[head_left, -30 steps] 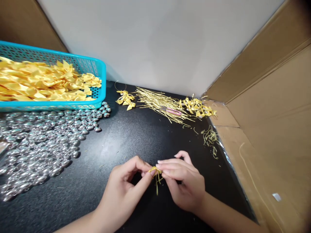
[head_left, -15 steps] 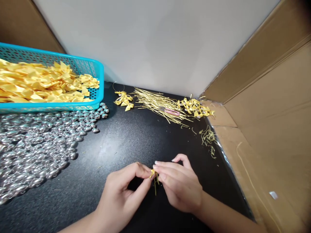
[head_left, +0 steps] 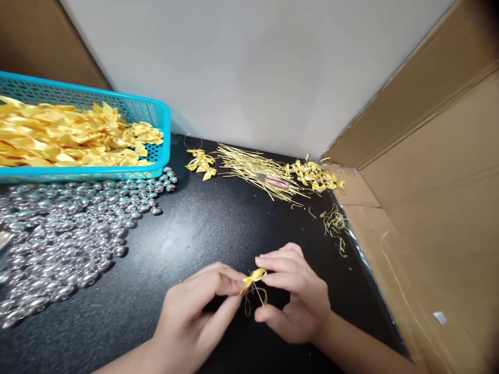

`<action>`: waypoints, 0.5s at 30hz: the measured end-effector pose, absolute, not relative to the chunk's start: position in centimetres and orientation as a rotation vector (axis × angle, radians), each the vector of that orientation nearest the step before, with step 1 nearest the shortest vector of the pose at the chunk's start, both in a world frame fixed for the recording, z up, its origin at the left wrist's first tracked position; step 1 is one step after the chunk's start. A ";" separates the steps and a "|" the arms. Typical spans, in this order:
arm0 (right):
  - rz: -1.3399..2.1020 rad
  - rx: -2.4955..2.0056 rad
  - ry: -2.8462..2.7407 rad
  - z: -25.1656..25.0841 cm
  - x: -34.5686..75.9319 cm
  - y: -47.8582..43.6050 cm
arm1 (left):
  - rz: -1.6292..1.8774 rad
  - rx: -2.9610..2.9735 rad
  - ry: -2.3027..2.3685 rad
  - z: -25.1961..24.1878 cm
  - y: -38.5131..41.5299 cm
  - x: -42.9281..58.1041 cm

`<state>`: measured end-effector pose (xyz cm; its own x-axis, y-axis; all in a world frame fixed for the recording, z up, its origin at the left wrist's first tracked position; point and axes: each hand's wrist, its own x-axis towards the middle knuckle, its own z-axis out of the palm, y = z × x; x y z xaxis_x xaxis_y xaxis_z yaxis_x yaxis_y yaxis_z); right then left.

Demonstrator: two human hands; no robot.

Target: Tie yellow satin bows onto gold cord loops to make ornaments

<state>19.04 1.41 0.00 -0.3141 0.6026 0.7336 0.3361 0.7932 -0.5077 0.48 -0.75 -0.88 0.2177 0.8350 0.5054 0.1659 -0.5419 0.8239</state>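
Note:
A small yellow ribbon bow (head_left: 255, 278) is pinched between the thumb and index finger of my left hand (head_left: 202, 306). Thin gold cord (head_left: 247, 306) hangs in loops below it, and a pale straight strand runs down from its middle. My right hand (head_left: 296, 293) is at the bow's right side with thumb and fingers spread apart. One fingertip lies at the bow's right loop, and the thumb is close to the lower end of the strand; whether it touches is unclear.
A turquoise basket (head_left: 166, 140) of yellow bows (head_left: 70, 135) stands at the back left, with many silver beads (head_left: 78, 223) before it. Along the back lie gold cord lengths (head_left: 245, 163), pink-handled snips (head_left: 276, 182), beaded bows (head_left: 314, 174) and cord scraps (head_left: 334, 222). Cardboard (head_left: 436, 171) walls the right side.
My right fingers and thumb have parted from their closed position. The bow now shows more fully between my hands, and the cord below it has spread into loops. My left hand keeps its pinch.

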 end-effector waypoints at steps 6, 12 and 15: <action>0.533 -0.624 -1.806 -0.4 18.8 1.7 | 1.380 2.017 0.825 -0.6 -0.7 0.1; 0.651 -0.627 -1.832 -0.5 18.9 1.8 | 1.344 2.151 0.759 -0.5 -0.4 -0.2; 0.674 -0.627 -1.871 -0.1 18.9 1.9 | 1.337 2.159 0.750 -0.6 -0.4 -0.2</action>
